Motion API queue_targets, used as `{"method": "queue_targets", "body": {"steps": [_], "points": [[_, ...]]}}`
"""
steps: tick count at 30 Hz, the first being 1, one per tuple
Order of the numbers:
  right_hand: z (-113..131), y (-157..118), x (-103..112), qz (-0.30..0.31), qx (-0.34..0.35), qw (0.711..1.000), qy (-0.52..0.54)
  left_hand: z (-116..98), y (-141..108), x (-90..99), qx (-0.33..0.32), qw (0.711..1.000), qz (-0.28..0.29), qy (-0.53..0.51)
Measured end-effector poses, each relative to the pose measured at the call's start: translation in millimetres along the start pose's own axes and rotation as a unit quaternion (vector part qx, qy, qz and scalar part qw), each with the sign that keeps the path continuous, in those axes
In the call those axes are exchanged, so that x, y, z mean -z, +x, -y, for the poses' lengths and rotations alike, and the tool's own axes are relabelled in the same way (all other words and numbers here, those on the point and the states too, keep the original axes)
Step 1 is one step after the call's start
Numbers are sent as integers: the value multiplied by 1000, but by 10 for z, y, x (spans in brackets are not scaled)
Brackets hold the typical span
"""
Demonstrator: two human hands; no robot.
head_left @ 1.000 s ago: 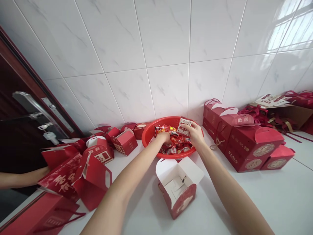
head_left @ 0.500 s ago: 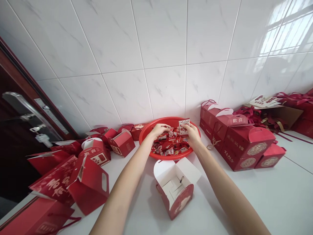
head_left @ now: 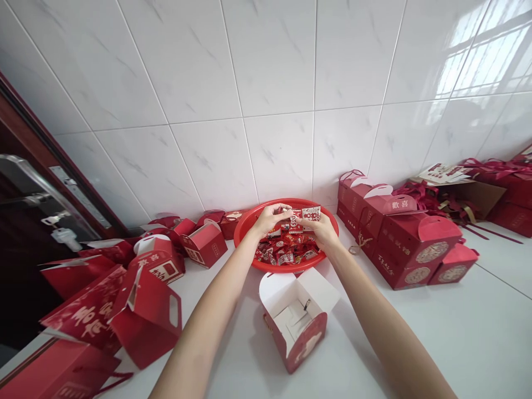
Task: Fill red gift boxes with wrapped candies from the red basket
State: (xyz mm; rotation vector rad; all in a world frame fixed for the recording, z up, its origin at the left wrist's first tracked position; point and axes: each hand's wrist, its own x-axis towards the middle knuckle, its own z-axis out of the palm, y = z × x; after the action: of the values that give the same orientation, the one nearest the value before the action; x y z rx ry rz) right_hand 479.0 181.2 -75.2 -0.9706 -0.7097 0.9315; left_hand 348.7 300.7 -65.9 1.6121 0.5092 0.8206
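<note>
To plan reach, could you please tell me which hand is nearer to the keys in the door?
The left hand, above the left side of the red basket, right of the keys; the right hand is farther, above its right side.

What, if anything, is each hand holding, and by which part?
The right hand holds a white-and-red printed packet by its lower edge. The left hand holds a red packet by its left side; the fingers hide the exact spot.

"520" stands on a small red packet (head_left: 294,219); "歡喜" stands on the rounded flap (head_left: 399,205) of a red cardboard box (head_left: 384,214) at right. Other lettering is unclear.
</note>
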Motion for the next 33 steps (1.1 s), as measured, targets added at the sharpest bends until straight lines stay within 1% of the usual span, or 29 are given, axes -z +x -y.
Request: {"method": "queue_targets", "body": {"steps": [4, 7, 10, 11, 12, 14, 17, 20, 22, 24, 27, 29, 31, 32, 33], "points": [[-27, 11, 0, -12, 29, 999, 18, -76, -17, -35, 0, 999, -2, -46], [6, 36, 21, -4, 30, 999, 28, -157, -77, -59, -19, 997, -30, -72], [183, 8, 58, 32, 11, 999, 21, -249, -272, -51, -47, 991, -77, -98], [274, -24, 71, 44, 12, 999, 19, -283, -374, -39, -56, 990, -83, -102], [374, -69, 83, 56, 22, 998, 17, -320, -491, -24, -62, 990, -76, -97], [580, -195, 97, 80, 59, 995, 14, -406, -751, 10, -73, 995, -30, -63], [827, -436, 82, 122, 111, 986, -16, -552, -1117, 40, -70, 995, 64, 36], [943, -665, 27, 172, 120, 975, -79, -659, -1357, 28, -60, 972, 156, 167], [957, -783, -19, 212, 105, 963, -129, -678, -1442, 10, -61, 952, 187, 235], [945, -869, -60, 243, 97, 948, -179, -665, -1484, -2, -57, 939, 202, 273], [919, -944, -100, 285, 106, 923, -237, -628, -1508, 9, -47, 932, 228, 278], [910, -970, -113, 306, 112, 909, -260, -618, -1519, 27, -39, 926, 270, 262], [907, -983, -120, 311, 115, 901, -280, -627, -1534, 44, -27, 915, 311, 257], [906, -986, -123, 311, 117, 898, -289, -638, -1543, 50, -21, 910, 319, 264], [904, -986, -126, 312, 120, 895, -296, -652, -1552, 55, -20, 908, 316, 274]]}}
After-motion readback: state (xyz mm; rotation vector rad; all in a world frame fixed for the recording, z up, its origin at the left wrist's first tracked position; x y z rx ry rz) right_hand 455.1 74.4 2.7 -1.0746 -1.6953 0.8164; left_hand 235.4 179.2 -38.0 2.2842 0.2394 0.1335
